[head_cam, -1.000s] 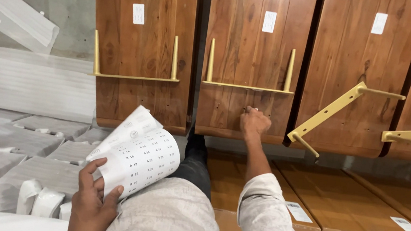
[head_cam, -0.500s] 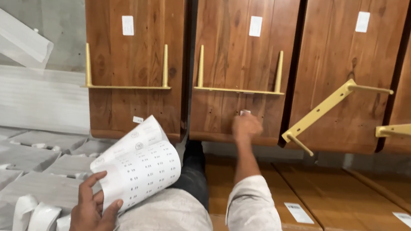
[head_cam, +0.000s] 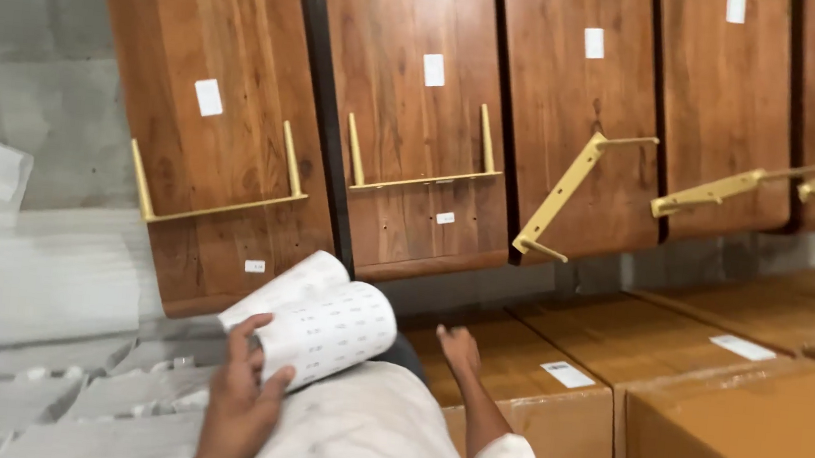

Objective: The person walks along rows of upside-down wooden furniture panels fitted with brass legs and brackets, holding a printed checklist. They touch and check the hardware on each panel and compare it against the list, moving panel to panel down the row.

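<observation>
The left hand [head_cam: 236,407] holds a curled sheet of stickers [head_cam: 319,318] low in front of the body. Its fingers are closed around the edge of the sheet, with the thumb on top. The sheet is white, with rows of small labels on it, and it bends over like a roll.

A moment ago the right hand [head_cam: 459,349] was up on the middle wooden board [head_cam: 416,140], pressing near its bottom edge. Now that hand has come down and away from the wood. It hangs open with nothing in it, just above a cardboard box [head_cam: 523,370]. A small white sticker [head_cam: 444,218] sits on the board where the hand was pressing. So that sticker looks stuck on, and the hand is free again.

The board on the left [head_cam: 207,140] has a small sticker [head_cam: 254,266] low down too. Each board also has a bigger white label higher up and a gold metal bracket [head_cam: 216,203]. The boards further right have brackets that swing out, and I cannot see a small sticker on them.

The cardboard boxes are shut, so what is inside them cannot be seen. Two have a white label [head_cam: 568,374] on top. On the left lie white foam pieces [head_cam: 32,402] on the floor.
</observation>
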